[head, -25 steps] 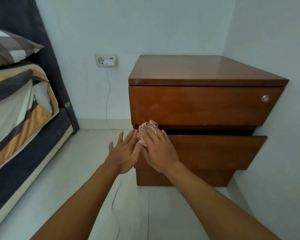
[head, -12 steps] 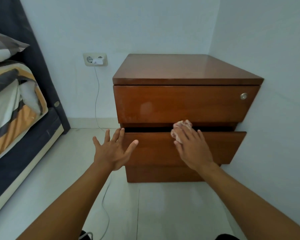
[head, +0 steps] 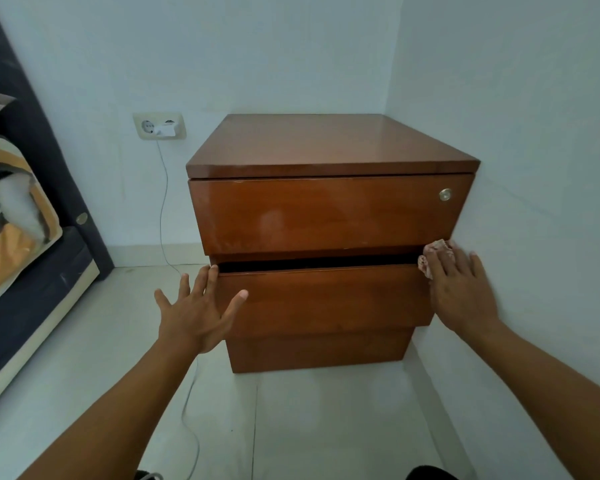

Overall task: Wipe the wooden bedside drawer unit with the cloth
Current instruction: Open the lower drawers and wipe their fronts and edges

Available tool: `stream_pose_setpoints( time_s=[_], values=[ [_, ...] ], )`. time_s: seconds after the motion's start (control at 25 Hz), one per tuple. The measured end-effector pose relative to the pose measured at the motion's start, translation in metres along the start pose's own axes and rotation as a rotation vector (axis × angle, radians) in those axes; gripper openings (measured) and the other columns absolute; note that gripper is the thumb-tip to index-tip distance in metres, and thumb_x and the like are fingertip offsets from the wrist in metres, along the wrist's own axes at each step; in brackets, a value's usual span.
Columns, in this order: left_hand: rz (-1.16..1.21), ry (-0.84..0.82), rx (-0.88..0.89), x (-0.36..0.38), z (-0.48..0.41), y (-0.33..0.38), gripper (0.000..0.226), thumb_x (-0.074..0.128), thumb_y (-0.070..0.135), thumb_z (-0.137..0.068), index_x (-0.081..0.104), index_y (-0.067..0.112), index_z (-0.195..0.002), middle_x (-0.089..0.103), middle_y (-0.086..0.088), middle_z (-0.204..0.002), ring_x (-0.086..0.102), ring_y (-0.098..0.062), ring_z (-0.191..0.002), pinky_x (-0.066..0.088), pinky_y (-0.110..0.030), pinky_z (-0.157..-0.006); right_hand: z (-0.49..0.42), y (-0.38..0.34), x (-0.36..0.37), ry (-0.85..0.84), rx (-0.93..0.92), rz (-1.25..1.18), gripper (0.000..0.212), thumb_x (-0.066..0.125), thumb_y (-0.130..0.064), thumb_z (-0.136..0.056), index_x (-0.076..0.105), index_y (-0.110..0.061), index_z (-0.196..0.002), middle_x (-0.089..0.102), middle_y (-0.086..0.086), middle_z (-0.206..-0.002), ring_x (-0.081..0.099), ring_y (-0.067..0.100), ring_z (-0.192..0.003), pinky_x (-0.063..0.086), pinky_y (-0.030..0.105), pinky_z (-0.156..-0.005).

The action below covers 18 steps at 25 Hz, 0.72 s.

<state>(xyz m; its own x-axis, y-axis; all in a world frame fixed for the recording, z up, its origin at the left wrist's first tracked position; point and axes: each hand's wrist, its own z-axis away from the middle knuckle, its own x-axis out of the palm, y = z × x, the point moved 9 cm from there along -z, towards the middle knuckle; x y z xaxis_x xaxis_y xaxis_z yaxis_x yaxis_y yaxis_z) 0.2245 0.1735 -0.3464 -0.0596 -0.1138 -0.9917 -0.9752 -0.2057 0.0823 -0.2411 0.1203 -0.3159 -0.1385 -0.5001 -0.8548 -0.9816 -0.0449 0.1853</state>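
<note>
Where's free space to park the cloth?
Drawer unit's top is bare, edge to edge. Floor between bed and unit is open, bar a thin cable. Crowded: right hand and cloth fill the wall-side corner.

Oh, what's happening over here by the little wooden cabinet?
A person is wiping a brown wooden bedside drawer unit in the room's corner. The right hand presses a crumpled pinkish cloth against the top right corner of the lower drawer front, beside the wall. The left hand is spread open, fingertips at that drawer's left edge. The lower drawer stands slightly open, with a dark gap above it.
</note>
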Motion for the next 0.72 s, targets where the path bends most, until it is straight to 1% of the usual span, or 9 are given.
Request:
stream_pose_setpoints(
  time_s=[0.16,0.28,0.32,0.4,0.48,0.52,0.56,0.64,0.72],
  values=[
    [-0.001,-0.023,-0.010,-0.003,-0.002,0.001,0.109,-0.013,0.092,-0.070,-0.009,0.030,-0.161,0.001,0.003,-0.171,0.004,-0.033,-0.157,0.002,-0.072,-0.118,-0.010,-0.006,0.000,0.020,0.004,0.018,0.051,0.037,-0.003,-0.095,0.050,0.004,-0.144,0.054,0.030,-0.145,0.043,0.051,-0.142,0.031,0.063,-0.115],
    [0.014,-0.020,-0.012,-0.009,0.001,0.003,0.102,-0.003,0.089,-0.079,-0.008,0.029,-0.161,0.002,0.002,-0.171,0.003,-0.033,-0.157,0.001,-0.072,-0.118,-0.016,-0.006,-0.003,0.064,-0.016,0.041,0.048,0.059,0.004,-0.087,0.058,0.006,-0.135,0.059,0.034,-0.134,0.050,0.054,-0.134,0.039,0.064,-0.109],
    [0.019,-0.028,-0.012,-0.010,0.002,0.004,0.101,-0.001,0.088,-0.080,-0.008,0.028,-0.161,0.002,0.002,-0.171,0.003,-0.033,-0.157,0.001,-0.072,-0.118,-0.019,-0.006,-0.002,0.064,-0.021,0.052,0.046,0.065,0.005,-0.084,0.061,0.007,-0.130,0.062,0.035,-0.127,0.055,0.055,-0.127,0.044,0.065,-0.104],
    [0.025,-0.043,-0.010,-0.007,0.004,0.004,0.101,0.000,0.089,-0.080,-0.008,0.029,-0.161,0.001,0.002,-0.171,0.002,-0.034,-0.157,0.001,-0.072,-0.118,-0.020,-0.005,-0.007,0.042,0.004,0.044,0.041,0.078,0.007,-0.077,0.066,0.006,-0.116,0.066,0.034,-0.109,0.063,0.056,-0.102,0.053,0.062,-0.084],
    [0.020,-0.043,-0.006,-0.005,0.003,0.004,0.101,0.001,0.089,-0.080,-0.008,0.030,-0.161,0.001,0.003,-0.171,0.001,-0.035,-0.157,-0.001,-0.072,-0.118,-0.024,-0.001,-0.020,0.017,0.057,-0.064,0.038,0.083,0.007,-0.071,0.067,0.002,-0.106,0.065,0.030,-0.097,0.060,0.049,-0.079,0.053,0.053,-0.066],
    [0.023,-0.051,-0.004,-0.004,0.002,0.004,0.101,0.001,0.089,-0.080,-0.008,0.030,-0.161,0.000,0.003,-0.171,0.001,-0.035,-0.157,-0.001,-0.072,-0.118,-0.025,0.001,-0.033,0.035,0.099,-0.173,0.035,0.079,0.006,-0.074,0.066,-0.001,-0.106,0.064,0.028,-0.098,0.058,0.047,-0.078,0.051,0.048,-0.064],
    [0.034,-0.053,-0.002,-0.003,0.002,0.003,0.102,-0.002,0.090,-0.079,-0.008,0.030,-0.161,-0.001,0.003,-0.171,0.001,-0.035,-0.157,-0.001,-0.072,-0.118,-0.024,0.001,-0.048,0.111,0.158,-0.309,0.032,0.073,0.004,-0.080,0.066,-0.003,-0.111,0.063,0.027,-0.103,0.057,0.046,-0.083,0.049,0.044,-0.067],
    [0.070,-0.047,0.007,0.000,0.002,0.004,0.109,-0.011,0.092,-0.071,-0.010,0.030,-0.161,-0.002,0.003,-0.171,0.002,-0.035,-0.157,0.000,-0.072,-0.119,-0.016,-0.016,-0.071,0.229,0.253,-0.578,0.041,0.061,0.002,-0.088,0.064,-0.010,-0.127,0.060,0.023,-0.119,0.056,0.043,-0.101,0.046,0.040,-0.080],
    [0.093,-0.052,0.016,0.002,0.001,0.004,0.112,-0.015,0.092,-0.066,-0.011,0.031,-0.160,-0.004,0.004,-0.171,0.002,-0.035,-0.157,0.001,-0.071,-0.119,-0.004,-0.070,-0.090,0.306,0.215,-0.740,0.052,0.058,0.004,-0.089,0.062,-0.015,-0.137,0.057,0.017,-0.130,0.054,0.035,-0.113,0.044,0.037,-0.092]
  ],
)
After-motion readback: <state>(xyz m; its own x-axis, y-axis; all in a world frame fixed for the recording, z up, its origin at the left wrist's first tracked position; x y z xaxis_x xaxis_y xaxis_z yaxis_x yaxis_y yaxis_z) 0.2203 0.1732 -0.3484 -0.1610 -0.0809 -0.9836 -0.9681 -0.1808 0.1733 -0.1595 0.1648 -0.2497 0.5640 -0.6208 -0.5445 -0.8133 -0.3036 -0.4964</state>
